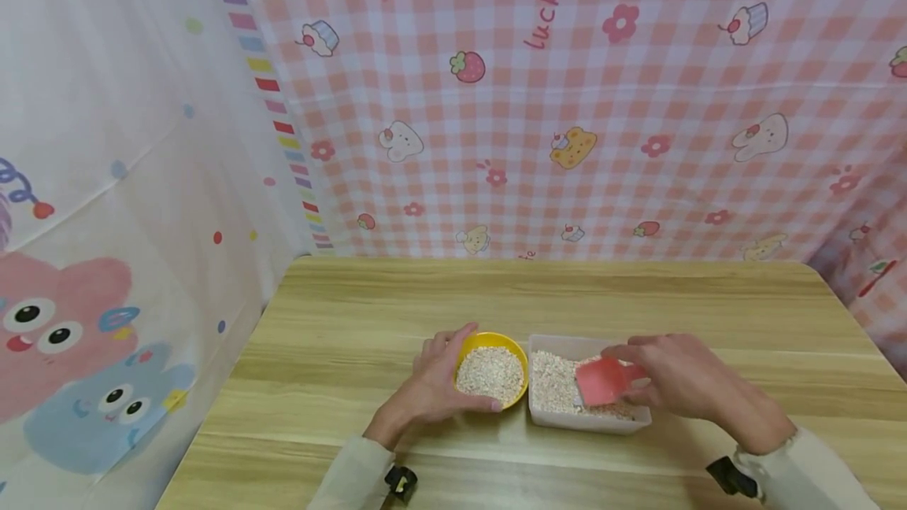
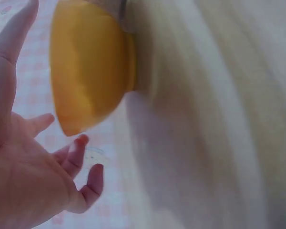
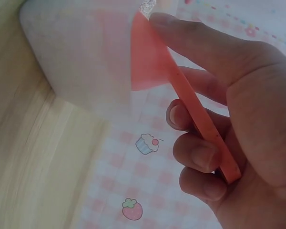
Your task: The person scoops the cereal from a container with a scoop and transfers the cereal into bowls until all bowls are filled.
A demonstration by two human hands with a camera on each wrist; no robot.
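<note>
A yellow bowl (image 1: 525, 384) filled with pale grains (image 1: 489, 375) stands on the wooden table. My left hand (image 1: 435, 380) is spread around its left side, thumb at the near rim and fingers at the far rim. In the left wrist view, the bowl's outer wall (image 2: 90, 67) shows beside the hand, its fingers loosely bent; whether they touch it I cannot tell. To the right, my right hand (image 1: 673, 376) grips the handle of a red scoop (image 1: 602, 381), whose blade is in the grains inside a whitish plastic box (image 1: 588, 420). Its handle (image 3: 200, 114) lies across the curled fingers.
The box stands close against the bowl's right side. The wooden table (image 1: 340, 337) extends to a pink checked cloth (image 1: 439, 140) at the back. A white printed cloth (image 1: 142, 203) hangs along the left.
</note>
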